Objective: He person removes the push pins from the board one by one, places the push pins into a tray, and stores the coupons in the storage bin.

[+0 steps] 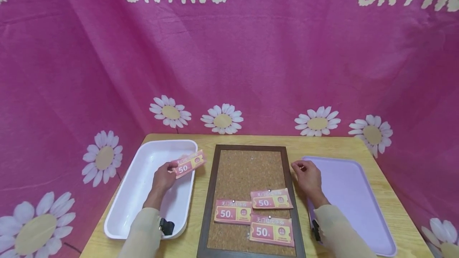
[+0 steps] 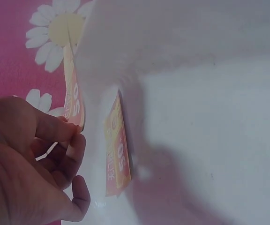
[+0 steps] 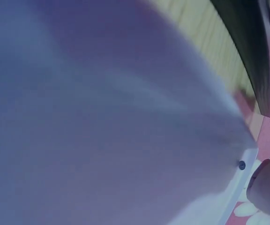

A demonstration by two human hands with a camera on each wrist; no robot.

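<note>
Beige sleeves (image 1: 141, 230) flanking dark-edged cork board (image 1: 247, 174), which is lying on wooden surface (image 1: 203, 190). Three pink-and-yellow 50 coupons (image 1: 233, 213) sitting pinned across board's lower half; upper cork showing bare. Right hand (image 1: 308, 177) hovering beside board's right edge, near purple tray (image 1: 351, 194), fingers curling; cannot tell whether holding anything. Left hand (image 1: 165, 177) pinching fourth coupon (image 1: 190, 165) between thumb and fingers over white tub's (image 1: 136, 178) right side; another coupon (image 2: 116, 152) lying inside tub. Work looking part done: three up, two seemingly left. Daisy-printed magenta cloth (image 1: 258, 59) hanging behind.
</note>
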